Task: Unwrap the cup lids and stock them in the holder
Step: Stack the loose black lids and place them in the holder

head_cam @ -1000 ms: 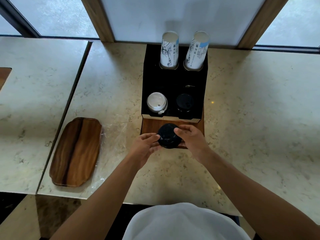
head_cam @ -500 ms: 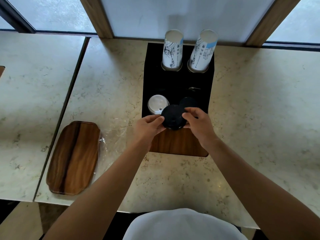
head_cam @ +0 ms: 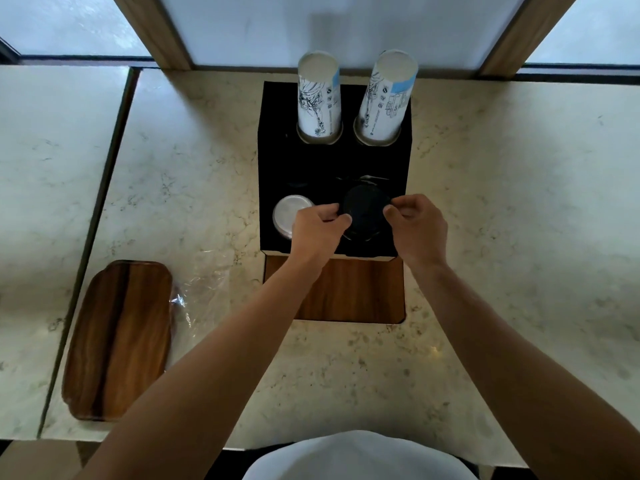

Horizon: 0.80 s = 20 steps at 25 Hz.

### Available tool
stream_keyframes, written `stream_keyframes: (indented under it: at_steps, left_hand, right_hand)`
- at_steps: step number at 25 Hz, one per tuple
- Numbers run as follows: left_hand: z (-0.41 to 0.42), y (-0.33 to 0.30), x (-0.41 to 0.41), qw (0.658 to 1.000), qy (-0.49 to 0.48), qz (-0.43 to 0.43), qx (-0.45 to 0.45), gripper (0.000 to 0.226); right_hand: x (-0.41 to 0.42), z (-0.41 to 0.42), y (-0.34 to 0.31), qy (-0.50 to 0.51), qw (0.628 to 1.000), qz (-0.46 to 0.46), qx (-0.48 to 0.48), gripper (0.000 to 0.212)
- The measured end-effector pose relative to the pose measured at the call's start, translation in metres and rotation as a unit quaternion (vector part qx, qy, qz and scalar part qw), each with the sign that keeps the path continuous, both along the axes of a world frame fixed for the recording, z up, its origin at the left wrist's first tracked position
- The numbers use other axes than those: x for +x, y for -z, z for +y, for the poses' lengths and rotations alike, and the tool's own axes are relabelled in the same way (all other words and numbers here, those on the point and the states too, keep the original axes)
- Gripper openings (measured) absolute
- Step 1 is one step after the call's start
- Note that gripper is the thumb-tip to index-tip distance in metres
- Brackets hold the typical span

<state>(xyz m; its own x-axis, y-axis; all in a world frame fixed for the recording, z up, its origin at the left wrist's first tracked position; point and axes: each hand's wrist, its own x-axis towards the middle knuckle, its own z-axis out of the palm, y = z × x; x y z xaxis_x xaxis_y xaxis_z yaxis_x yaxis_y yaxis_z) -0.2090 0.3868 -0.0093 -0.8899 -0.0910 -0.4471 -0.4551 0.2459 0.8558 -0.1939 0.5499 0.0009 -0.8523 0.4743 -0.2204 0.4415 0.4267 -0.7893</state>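
I see my left hand [head_cam: 318, 225] and right hand [head_cam: 417, 225] pinching the round black plastic lids [head_cam: 365, 211] between their fingertips, over the black holder [head_cam: 273, 161].

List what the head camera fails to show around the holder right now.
- Head view: the slot under the black lids is hidden by the lids; seating unknown.
- White lids: right edge covered by the left hand.
- Stack counts: unreadable against the dark holder.
- Right hand: fingertip contact unclear.
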Motion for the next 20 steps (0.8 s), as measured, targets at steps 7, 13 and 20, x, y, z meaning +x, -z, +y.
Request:
stream_keyframes:
  at_steps: [7,13,20]
  left_hand:
    - [0.007,0.006,-0.006,0.991,0.03,0.047,-0.12,0.037]
    - [0.005,0.004,-0.004,0.987,0.033,0.056,-0.147,0.038]
    - [0.003,0.003,0.002,0.985,0.046,0.054,-0.156,0.034]
  right_hand:
    - [-0.007,-0.001,0.004,-0.051,0.997,-0.007,0.053,0.023]
    - [-0.008,-0.003,0.003,-0.069,0.995,-0.023,0.064,0.021]
    - [-0.007,-0.004,0.014,-0.093,0.993,-0.041,0.065,0.019]
